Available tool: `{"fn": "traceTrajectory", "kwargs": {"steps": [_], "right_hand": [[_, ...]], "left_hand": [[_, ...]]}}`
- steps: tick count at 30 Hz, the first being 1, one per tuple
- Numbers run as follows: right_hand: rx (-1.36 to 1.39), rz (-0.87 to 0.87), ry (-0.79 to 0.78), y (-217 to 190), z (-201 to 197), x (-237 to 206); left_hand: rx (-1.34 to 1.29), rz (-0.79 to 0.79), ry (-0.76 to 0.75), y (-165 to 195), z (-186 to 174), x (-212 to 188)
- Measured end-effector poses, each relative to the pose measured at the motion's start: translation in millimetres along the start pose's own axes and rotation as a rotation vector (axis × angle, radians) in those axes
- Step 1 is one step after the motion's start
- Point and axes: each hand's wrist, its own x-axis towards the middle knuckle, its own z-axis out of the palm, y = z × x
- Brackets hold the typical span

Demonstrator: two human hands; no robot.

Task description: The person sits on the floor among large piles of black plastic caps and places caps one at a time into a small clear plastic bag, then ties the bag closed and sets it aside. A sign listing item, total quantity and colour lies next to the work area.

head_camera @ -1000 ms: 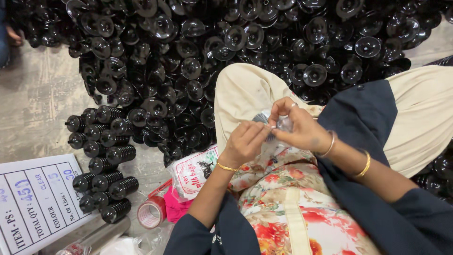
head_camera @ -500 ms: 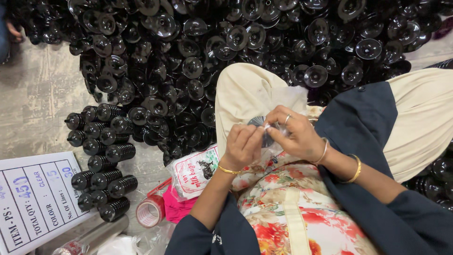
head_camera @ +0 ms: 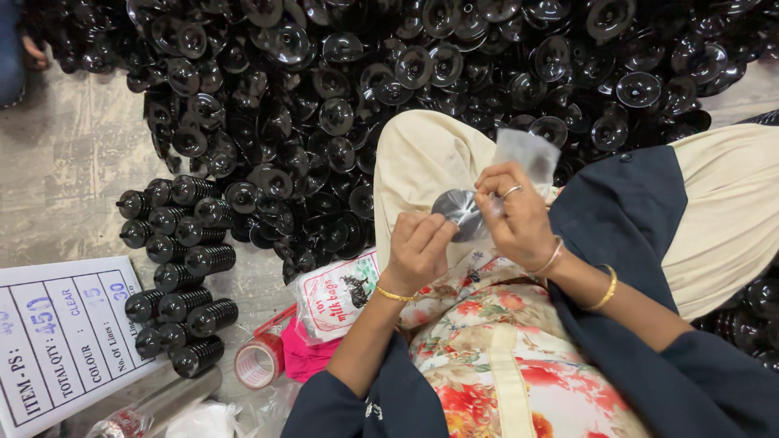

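Disc (head_camera: 459, 212) and clear bag (head_camera: 527, 154) held above lap

Both hands gripped them: left hand (head_camera: 418, 251) pinched the disc, right hand (head_camera: 515, 215) closed on the bag, now raised higher than a second earlier, beside the floor's black pile (head_camera: 341, 105).

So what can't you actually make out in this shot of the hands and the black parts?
Head view only:
- Black disc: partly covered by left hand and right hand, so its full shape is unclear.
- Clear plastic bag: blurred, and whether the disc is inside it can't be told.
- Pile of black parts: cut off by the top edge.
- White label sheet: cut off at the left edge.
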Motion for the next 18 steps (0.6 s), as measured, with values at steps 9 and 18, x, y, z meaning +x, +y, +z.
{"fn": "traceTrajectory", "kwargs": {"steps": [9,18], "right_hand": [[0.282,0.191,-0.011,48,-5,-10],[0.889,0.492,0.087,88,-49,-28]], "left_hand": [[-0.253,-0.759,0.354,-34,-56,-21],[0.247,-0.619,1.205,-164,-460,-56]]}}
